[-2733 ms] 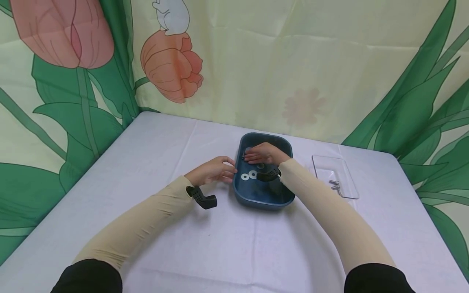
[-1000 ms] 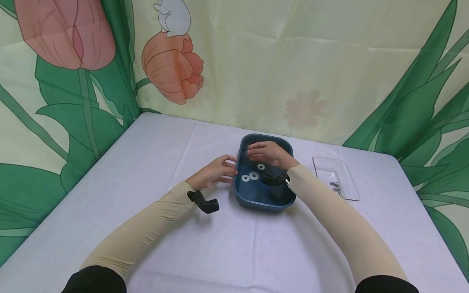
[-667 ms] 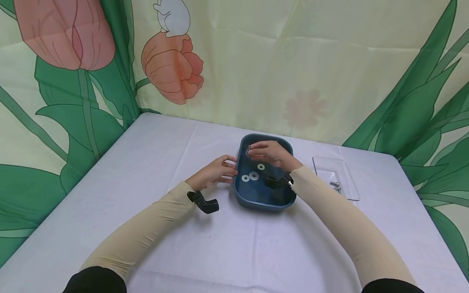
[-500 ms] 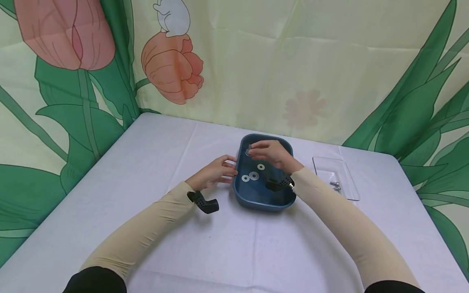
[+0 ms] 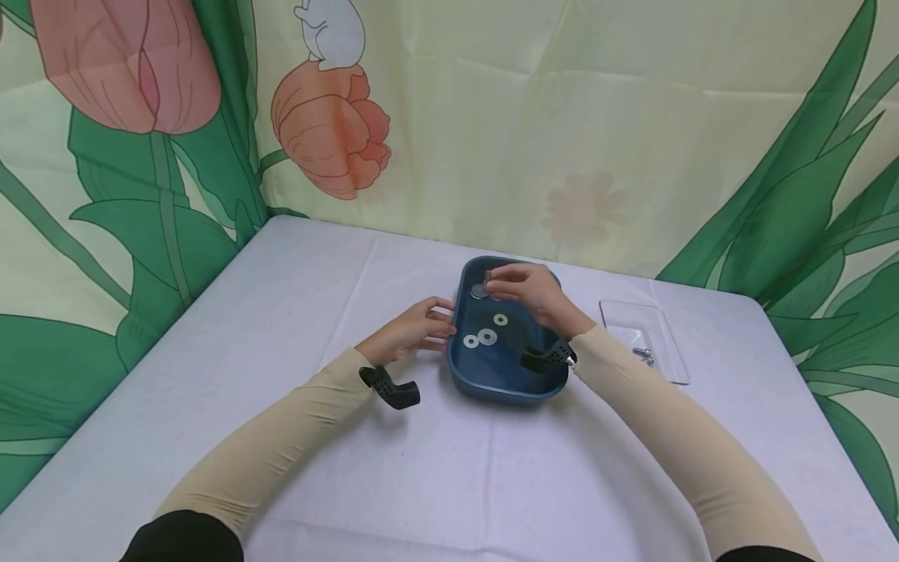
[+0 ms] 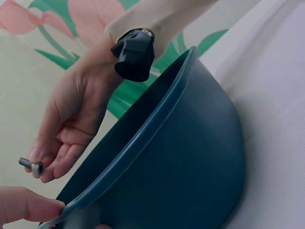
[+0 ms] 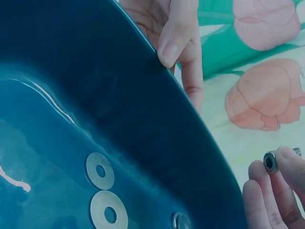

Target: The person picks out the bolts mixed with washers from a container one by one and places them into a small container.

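A dark blue tray [image 5: 507, 389] sits mid-table with several flat washers [image 5: 487, 336] on its floor. My left hand [image 5: 421, 326] grips the tray's left rim; its thumb [image 6: 28, 202] lies on the rim's edge [image 6: 143, 138], and a fingertip [image 7: 170, 47] curls over it in the right wrist view. My right hand [image 5: 493, 279] hovers over the tray's far end and pinches a small silver bolt [image 6: 31, 165] by its fingertips [image 7: 286, 164]. The bolt's socket head [image 7: 270, 161] faces the right wrist camera. Washers [image 7: 100, 170] lie below it.
A clear shallow tray [image 5: 649, 320] with a few bolts [image 5: 641, 355] lies right of the blue tray. White cloth covers the table [image 5: 316, 273]; a flower-print curtain [image 5: 562, 117] hangs behind. Black wrist cameras [image 5: 389, 386] stick out from both forearms.
My right hand has lifted off the tray floor and drifted slightly right, carrying the bolt. The left hand and the tray have stayed put.
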The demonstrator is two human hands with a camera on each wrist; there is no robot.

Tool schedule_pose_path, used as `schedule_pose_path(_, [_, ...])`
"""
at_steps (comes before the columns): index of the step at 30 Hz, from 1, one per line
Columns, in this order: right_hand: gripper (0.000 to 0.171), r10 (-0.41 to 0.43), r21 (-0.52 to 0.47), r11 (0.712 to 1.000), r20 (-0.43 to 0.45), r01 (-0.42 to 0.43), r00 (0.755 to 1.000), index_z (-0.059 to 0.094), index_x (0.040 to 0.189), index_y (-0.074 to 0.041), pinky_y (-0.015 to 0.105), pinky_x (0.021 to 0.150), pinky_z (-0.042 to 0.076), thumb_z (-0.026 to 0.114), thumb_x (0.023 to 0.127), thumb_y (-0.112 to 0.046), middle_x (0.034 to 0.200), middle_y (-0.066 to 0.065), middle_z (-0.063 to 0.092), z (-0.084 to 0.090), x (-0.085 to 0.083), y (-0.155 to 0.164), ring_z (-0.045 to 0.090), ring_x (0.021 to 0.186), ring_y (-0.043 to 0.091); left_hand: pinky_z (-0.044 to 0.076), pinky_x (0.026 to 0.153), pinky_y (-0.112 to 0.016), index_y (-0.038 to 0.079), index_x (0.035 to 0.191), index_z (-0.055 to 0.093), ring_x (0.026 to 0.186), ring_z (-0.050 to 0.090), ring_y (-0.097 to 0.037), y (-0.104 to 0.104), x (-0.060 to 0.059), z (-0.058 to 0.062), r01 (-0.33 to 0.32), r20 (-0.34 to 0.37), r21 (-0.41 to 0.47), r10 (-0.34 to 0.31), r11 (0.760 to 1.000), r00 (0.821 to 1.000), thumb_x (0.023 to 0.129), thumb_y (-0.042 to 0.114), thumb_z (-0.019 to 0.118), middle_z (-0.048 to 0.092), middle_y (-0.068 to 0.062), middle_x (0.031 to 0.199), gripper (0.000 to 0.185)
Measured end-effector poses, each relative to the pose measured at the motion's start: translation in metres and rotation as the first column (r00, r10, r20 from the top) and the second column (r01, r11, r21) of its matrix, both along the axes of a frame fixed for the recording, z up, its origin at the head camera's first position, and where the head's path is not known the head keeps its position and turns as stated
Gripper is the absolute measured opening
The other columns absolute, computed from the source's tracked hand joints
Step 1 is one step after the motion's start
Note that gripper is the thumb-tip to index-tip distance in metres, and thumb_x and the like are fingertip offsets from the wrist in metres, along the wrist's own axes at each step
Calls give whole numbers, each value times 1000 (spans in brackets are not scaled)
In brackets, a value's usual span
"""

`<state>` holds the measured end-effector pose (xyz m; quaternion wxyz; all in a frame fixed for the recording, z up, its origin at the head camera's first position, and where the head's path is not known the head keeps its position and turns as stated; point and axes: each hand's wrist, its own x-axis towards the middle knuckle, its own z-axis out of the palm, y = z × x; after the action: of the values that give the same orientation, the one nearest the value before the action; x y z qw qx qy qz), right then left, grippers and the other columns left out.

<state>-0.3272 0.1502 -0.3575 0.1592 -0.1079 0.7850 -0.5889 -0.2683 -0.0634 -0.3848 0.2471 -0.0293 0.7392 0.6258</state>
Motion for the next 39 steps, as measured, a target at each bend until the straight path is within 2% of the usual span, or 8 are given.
schedule_pose_path(5, [40, 4, -34, 999, 2, -4, 1000, 57, 121, 6, 39, 98, 48, 65, 87, -13, 88, -10, 69, 3, 1, 2, 69, 85, 6, 53, 93, -41, 12, 136, 38, 113, 57, -28, 0, 0, 0, -4, 0, -6, 4, 1000, 1000, 93, 5, 54, 49, -17, 132, 46])
schedule_pose_path(13, [41, 6, -26, 1000, -8, -6, 1000, 57, 121, 6, 34, 96, 49, 66, 87, -14, 93, -6, 70, 11, 7, 6, 68, 99, 22, 54, 91, -39, 13, 135, 39, 109, 59, -27, 1, -1, -1, -13, -1, -11, 13, 1000, 1000, 92, 5, 56, 49, -16, 132, 47])
schedule_pose_path(20, [40, 1, -37, 999, -28, -2, 1000, 55, 121, 10, 25, 87, 53, 65, 87, -9, 86, -12, 68, 16, 10, 12, 70, 84, 8, 55, 90, -39, 13, 134, 40, 107, 60, -25, 1, -2, -2, -17, -4, -1, 17, 1000, 1000, 90, 4, 58, 49, -15, 131, 48])
schedule_pose_path(22, [39, 2, -34, 999, -27, -3, 1000, 55, 121, 11, 26, 89, 53, 64, 88, -9, 86, -12, 68, 17, 11, 14, 69, 82, 5, 55, 90, -39, 13, 134, 41, 106, 60, -25, 1, -2, -2, -16, -4, -1, 16, 1000, 1000, 90, 4, 58, 49, -15, 131, 48])
schedule_pose_path(26, [42, -6, -23, 1000, -18, 6, 1000, 53, 122, 12, 26, 92, 51, 64, 88, -9, 88, -12, 67, 18, 12, 19, 70, 88, 11, 55, 90, -39, 12, 134, 40, 107, 60, -25, 1, -1, -1, -14, -5, 0, 14, 1000, 1000, 90, 3, 58, 49, -16, 132, 48])
schedule_pose_path(29, [43, -13, -42, 999, -8, 13, 1000, 51, 123, 14, 24, 89, 53, 64, 88, -7, 88, -12, 67, 18, 11, 23, 70, 91, 15, 54, 90, -39, 12, 135, 40, 108, 60, -26, 1, -1, -1, -11, -8, -1, 11, 1000, 1000, 90, 3, 57, 49, -16, 133, 48])
schedule_pose_path(32, [42, -18, -54, 998, 0, 18, 1000, 51, 122, 14, 20, 85, 54, 63, 88, -5, 88, -13, 67, 18, 12, 26, 70, 85, 9, 54, 90, -39, 12, 135, 39, 108, 59, -26, 1, -1, -1, -11, -7, -1, 11, 1000, 1000, 90, 4, 57, 48, -16, 133, 49])
schedule_pose_path(39, [45, -32, 31, 999, -4, 32, 999, 53, 124, 10, 34, 101, 45, 66, 87, -14, 94, -10, 66, 21, 14, 34, 68, 83, 3, 54, 91, -39, 12, 135, 40, 109, 59, -26, 1, -1, -1, -14, -10, -3, 14, 1000, 1000, 91, 3, 57, 49, -16, 133, 48])
